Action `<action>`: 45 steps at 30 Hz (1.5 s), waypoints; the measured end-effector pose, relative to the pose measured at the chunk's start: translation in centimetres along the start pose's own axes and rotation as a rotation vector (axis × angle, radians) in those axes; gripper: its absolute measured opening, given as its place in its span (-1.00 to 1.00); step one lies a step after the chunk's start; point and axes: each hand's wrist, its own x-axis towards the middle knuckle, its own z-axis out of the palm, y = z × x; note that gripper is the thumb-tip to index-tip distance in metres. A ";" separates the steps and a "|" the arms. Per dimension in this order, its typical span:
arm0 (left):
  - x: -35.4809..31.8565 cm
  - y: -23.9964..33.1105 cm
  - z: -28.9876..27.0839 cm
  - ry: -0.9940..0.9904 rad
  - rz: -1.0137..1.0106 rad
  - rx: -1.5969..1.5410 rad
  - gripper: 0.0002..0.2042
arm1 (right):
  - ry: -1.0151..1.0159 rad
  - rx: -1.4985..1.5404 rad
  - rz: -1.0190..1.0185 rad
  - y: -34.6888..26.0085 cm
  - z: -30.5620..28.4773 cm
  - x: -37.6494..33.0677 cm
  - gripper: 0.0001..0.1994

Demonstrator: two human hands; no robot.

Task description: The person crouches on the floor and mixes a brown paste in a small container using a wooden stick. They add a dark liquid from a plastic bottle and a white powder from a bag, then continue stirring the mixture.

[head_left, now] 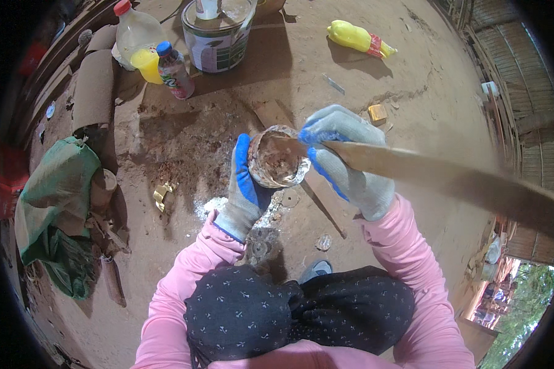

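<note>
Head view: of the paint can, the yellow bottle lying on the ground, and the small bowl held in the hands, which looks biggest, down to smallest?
1. Paint can, largest.
2. Yellow bottle and small bowl look about alike. The bowl, in the left hand, is much nearer the camera, so I won't rank those two.

A head-worn fisheye looks steeply down, close over the dirt floor [412, 80].

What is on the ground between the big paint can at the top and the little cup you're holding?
In the head view, between the paint can and the cup in the left hand lies bare, stained dirt with one small flat wooden piece.
</note>
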 end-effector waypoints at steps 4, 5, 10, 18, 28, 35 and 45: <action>0.8 1.0 -0.6 -0.033 0.033 -0.090 -0.38 | -0.034 0.018 -0.111 -0.1 -0.3 0.0 -0.86; 0.8 1.1 -0.7 -0.132 0.026 -0.127 -0.39 | -0.066 0.041 -0.081 -0.3 -0.1 -0.1 -0.86; 0.3 0.7 -0.7 -0.066 0.012 -0.088 -0.37 | 0.069 0.383 0.276 -0.6 1.0 -0.6 -0.89; 0.3 1.4 0.1 -0.086 0.142 -0.098 -0.36 | 0.198 0.117 0.032 0.2 2.0 -0.3 -0.86; -0.8 3.1 0.5 -0.160 -0.036 -0.079 -0.41 | -0.177 0.192 -0.083 0.3 -0.4 -0.3 -0.74; -1.0 3.3 0.6 -0.090 -0.127 -0.044 -0.44 | -0.668 -0.336 -0.451 0.2 -4.1 3.6 -0.52; -0.8 2.4 1.2 -0.159 -0.011 -0.054 -0.58 | -0.767 -0.331 -0.335 -0.8 -5.2 2.4 -0.60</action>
